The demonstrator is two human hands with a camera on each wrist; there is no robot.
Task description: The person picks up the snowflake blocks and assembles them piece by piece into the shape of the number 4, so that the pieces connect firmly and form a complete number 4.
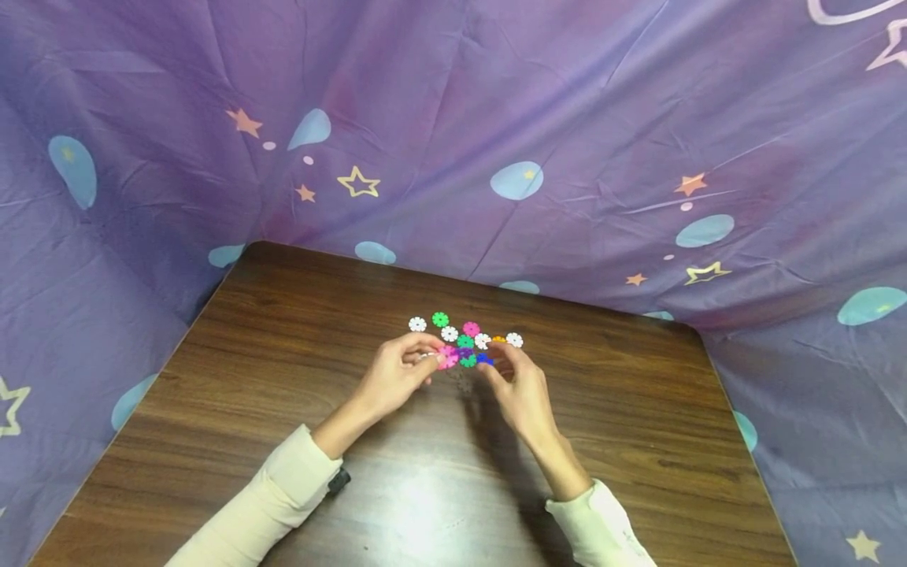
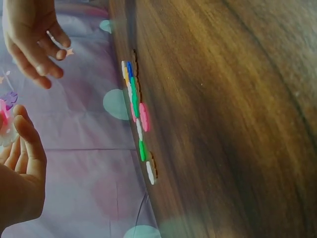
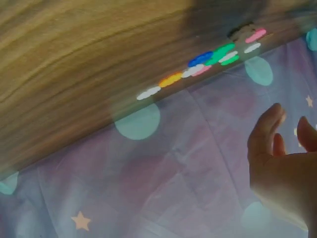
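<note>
Between thumb and fingers, my left hand [image 1: 397, 372] pinches a small cluster of notched plastic snowflake discs, raised above the table. A pink disc [image 1: 446, 357] and a purple disc [image 1: 464, 354] show in it, and the left wrist view adds a pale white disc [image 2: 7, 136] by the fingertips. My right hand [image 1: 526, 394] hovers just to the right with bent, parted fingers and nothing between them. In the head view its fingertips overlap a blue disc [image 1: 485, 359], which lies on the table in the right wrist view. A green disc [image 1: 468, 361] shows beside the blue one.
More loose discs lie beyond my hands on the brown wooden table [image 1: 283, 331], among them a white disc [image 1: 417, 324], a green disc [image 1: 440, 319], a pink disc [image 1: 471, 328] and a partly covered orange disc [image 1: 499, 340]. A purple patterned curtain [image 1: 439, 142] hangs around the table.
</note>
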